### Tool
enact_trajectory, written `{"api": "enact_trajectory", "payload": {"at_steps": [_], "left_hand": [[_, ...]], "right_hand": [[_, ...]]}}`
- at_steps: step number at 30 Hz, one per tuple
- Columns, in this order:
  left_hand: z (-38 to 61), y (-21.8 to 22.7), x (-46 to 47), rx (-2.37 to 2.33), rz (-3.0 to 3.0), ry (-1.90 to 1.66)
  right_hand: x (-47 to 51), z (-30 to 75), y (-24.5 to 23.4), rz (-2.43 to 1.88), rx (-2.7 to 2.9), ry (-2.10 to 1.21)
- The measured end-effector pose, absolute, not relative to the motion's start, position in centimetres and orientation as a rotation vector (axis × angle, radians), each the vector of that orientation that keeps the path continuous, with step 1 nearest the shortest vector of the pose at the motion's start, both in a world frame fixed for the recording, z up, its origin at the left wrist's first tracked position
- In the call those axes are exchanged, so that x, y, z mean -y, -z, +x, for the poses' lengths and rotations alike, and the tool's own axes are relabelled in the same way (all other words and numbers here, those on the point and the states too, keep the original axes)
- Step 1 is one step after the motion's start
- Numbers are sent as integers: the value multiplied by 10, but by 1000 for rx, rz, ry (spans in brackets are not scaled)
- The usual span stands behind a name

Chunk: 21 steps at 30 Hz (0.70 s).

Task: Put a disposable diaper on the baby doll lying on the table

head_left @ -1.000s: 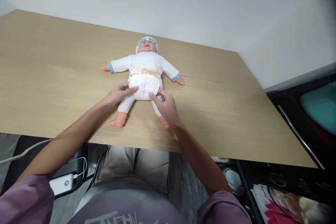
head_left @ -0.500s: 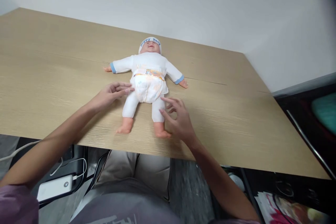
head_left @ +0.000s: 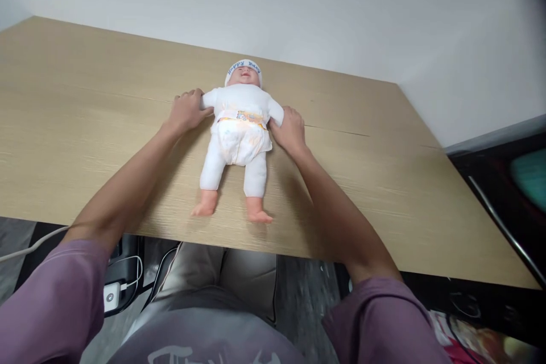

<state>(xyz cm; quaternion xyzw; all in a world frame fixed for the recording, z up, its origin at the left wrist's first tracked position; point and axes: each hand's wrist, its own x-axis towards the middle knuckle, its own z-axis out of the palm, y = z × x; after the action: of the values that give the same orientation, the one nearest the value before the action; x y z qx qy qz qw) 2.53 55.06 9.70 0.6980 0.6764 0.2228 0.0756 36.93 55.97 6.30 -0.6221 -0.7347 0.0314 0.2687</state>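
Note:
A baby doll [head_left: 243, 96] in a white suit and a lettered white hat lies on its back, head toward the wall. A diaper [head_left: 239, 145] with an orange printed waistband is wrapped around its hips. My left hand [head_left: 187, 111] is closed around the doll's arm on the left side, hiding its cuff and small hand. On the other side, my right hand [head_left: 290, 128] grips the doll's other arm, the lower part of which is covered too. The doll's bare feet point toward me.
The doll rests on a wide wooden table [head_left: 106, 79] that meets a white wall [head_left: 273, 5]. Below its front edge, a white power bank [head_left: 111, 297] with a cable sits at the left. A dark chair-like object [head_left: 490, 193] stands at the right.
Both hands have moved up from beside the diaper and leg to the doll's arms and closed on them. The doll's leg on the right has shifted slightly.

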Motion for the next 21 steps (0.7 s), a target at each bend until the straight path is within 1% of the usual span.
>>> {"api": "enact_trajectory", "payload": {"at_steps": [3,6,9,12,14,17,19,21], "left_hand": [[33,-105,-532,-2059,2003,-757],[38,-119,-476,-2021,1928,-862],[47,-132,-380,-1944,1918,-887],[56,-132,-258,-1789,1901,-714],[60,-120,-177,-1671,1832,-560],[56,-85,-74,-1613,1719,-409],[48,-61,-27,-1594,1693,-353],[40,-45,1,-1598,1671,-326]], "right_hand": [[-554,360,-71,-1692,1919,-132],[-525,367,-91,-1626,1924,-180],[-473,393,-120,-1453,2037,-238],[-395,424,-147,-1281,2183,-309],[-332,440,-156,-1219,2257,-371],[-238,445,-151,-1197,2353,-430],[-186,438,-139,-1231,2411,-476],[-152,427,-124,-1235,2459,-530]]}}
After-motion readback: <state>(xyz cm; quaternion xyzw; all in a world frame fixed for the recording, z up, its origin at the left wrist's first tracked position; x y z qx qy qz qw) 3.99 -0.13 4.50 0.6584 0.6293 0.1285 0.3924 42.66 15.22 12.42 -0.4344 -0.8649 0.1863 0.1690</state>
